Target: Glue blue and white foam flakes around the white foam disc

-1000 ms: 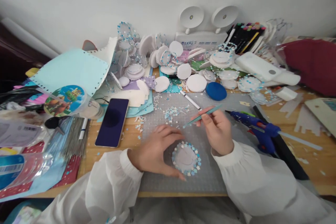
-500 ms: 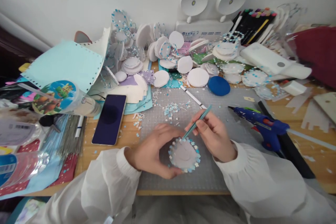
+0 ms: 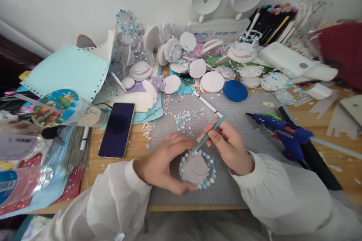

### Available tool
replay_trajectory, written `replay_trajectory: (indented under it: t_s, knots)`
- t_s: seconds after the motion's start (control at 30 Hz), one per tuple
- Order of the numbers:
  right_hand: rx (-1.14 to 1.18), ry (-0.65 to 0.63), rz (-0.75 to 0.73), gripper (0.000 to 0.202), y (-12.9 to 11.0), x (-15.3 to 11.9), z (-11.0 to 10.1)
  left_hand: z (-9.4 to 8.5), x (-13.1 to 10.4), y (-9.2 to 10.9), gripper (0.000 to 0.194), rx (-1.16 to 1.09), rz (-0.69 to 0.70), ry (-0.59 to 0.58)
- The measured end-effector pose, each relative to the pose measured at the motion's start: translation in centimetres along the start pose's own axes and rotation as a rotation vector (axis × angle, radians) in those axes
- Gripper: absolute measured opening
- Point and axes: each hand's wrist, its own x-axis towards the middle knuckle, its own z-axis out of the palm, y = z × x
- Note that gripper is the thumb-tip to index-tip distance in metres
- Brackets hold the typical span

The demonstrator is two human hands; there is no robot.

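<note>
My left hand (image 3: 171, 163) is curved around the left side of a round pale disc (image 3: 194, 167), thumb at its lower edge and fingers at the top. A ring of small blue and white paper stars (image 3: 212, 168) runs around the disc, with a gap between ring and disc on the right. My right hand (image 3: 226, 143) pinches teal tweezers (image 3: 210, 131) between thumb and fingers. The tweezer tips touch the ring's upper left edge, close to my left fingertips. A loose heap of tiny stars (image 3: 183, 117) lies on the grey cutting mat (image 3: 232, 192) beyond my hands.
A blue glue gun (image 3: 285, 133) lies to the right beside a black bar. On the left are a phone (image 3: 117, 130) and a plastic cup (image 3: 60, 107). White discs (image 3: 212, 82), a blue disc (image 3: 235, 90) and a white pen (image 3: 207, 104) lie farther back.
The disc has shifted left and tilted within the star ring, opening a gap on the right. The tweezer tips have moved slightly down and left along the ring.
</note>
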Motion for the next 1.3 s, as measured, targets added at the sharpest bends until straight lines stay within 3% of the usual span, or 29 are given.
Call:
replay_trajectory:
  t_s: [0.87,1.3]
  knots:
    - [-0.047,-0.010,0.041,0.019,0.21,0.12,-0.05,0.02,-0.05,-0.14,0.078,0.016,0.026,0.062]
    - [0.107,0.028,0.126,0.025,0.69,0.49,-0.30,0.06,-0.12,0.09,0.077,-0.070,-0.102,0.058]
